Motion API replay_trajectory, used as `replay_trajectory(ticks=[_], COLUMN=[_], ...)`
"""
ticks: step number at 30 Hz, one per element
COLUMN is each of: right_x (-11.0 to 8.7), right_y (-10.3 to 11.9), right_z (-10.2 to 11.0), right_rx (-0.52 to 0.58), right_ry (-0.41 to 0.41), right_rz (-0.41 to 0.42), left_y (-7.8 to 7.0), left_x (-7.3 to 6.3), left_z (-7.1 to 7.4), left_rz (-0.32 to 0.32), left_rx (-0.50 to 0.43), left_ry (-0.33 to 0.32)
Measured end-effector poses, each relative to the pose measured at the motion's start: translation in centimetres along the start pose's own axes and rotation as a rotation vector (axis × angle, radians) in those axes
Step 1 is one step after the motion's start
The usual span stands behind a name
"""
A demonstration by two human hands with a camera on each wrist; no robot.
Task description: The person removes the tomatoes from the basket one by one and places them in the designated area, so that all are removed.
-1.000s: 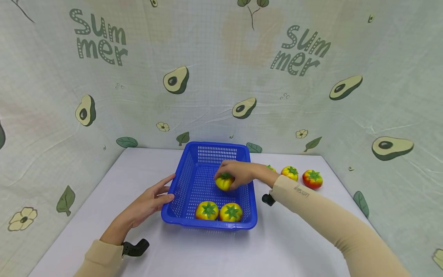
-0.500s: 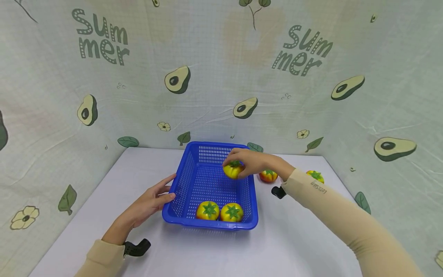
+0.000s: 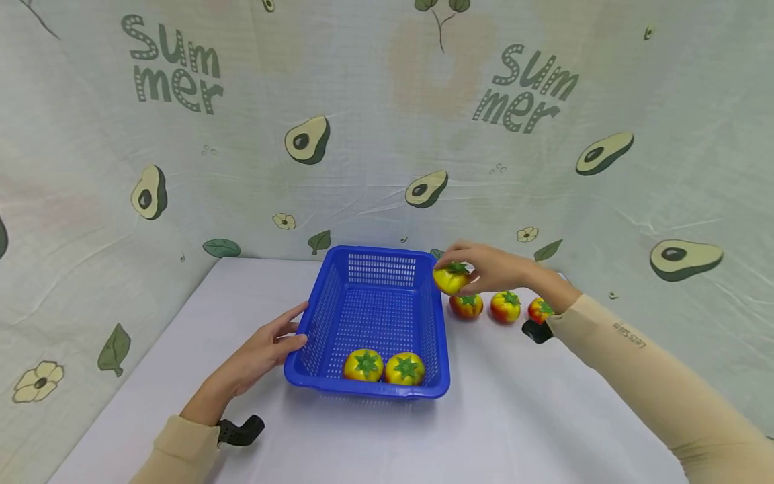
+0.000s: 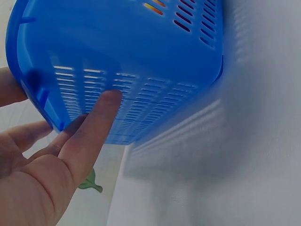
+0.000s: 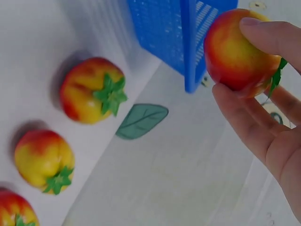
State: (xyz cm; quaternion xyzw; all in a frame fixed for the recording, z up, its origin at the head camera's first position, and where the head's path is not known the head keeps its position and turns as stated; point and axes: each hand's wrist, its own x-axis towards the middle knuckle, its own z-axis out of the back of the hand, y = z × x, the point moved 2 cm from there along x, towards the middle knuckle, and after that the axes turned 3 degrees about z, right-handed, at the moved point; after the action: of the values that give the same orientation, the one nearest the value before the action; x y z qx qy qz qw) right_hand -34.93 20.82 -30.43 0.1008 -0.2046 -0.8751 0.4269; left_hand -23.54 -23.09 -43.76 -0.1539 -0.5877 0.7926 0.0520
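Note:
My right hand (image 3: pixel 486 267) holds a yellow-red toy tomato (image 3: pixel 450 279) with a green leafy top, in the air beside the blue basket's right rim. In the right wrist view, the thumb lies on one side of this tomato (image 5: pixel 240 52) and the fingers on the other. My left hand (image 3: pixel 260 353) grips the left rim of the blue plastic basket (image 3: pixel 365 388). Fingers (image 4: pixel 91 129) lie along its slotted outer wall in the left wrist view. Two more tomatoes, one on the left (image 3: pixel 363 365) and one on the right (image 3: pixel 404 368), sit side by side at the basket's near end.
Right of the basket, three toy tomatoes stand in a row on the white table (image 3: pixel 508 403): a near one (image 3: pixel 466 306), a middle one (image 3: pixel 505 307) and one (image 3: pixel 540 310) partly covered by the right wrist. A printed cloth (image 3: pixel 375 134) hangs behind the table.
My right hand has lifted the tomato up out of the basket and carried it right, past the right rim. The left hand stays at the basket, which has hardly moved.

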Motion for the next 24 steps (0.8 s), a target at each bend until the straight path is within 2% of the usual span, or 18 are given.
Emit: replay_trajectory(ticks=[6,12,24], right_x=[-2.5,-4.5,-6.6], right_y=[-1.1,-2.0,-2.9], right_z=[0.4,-0.3,-2.2], right_rx=[-0.023,-0.035,-0.053], right_ry=[-0.018,-0.002,-0.034], right_rz=[-0.057,-0.088,-0.116], left_y=[0.1,0.1,0.0], left_x=[-0.1,-0.1,-0.1], left_z=[0.2,0.2,0.1], left_rz=[-0.005,-0.003,0.002], left_rx=[-0.003,0.002,0.011], left_ry=[0.007,0.003,-0.004])
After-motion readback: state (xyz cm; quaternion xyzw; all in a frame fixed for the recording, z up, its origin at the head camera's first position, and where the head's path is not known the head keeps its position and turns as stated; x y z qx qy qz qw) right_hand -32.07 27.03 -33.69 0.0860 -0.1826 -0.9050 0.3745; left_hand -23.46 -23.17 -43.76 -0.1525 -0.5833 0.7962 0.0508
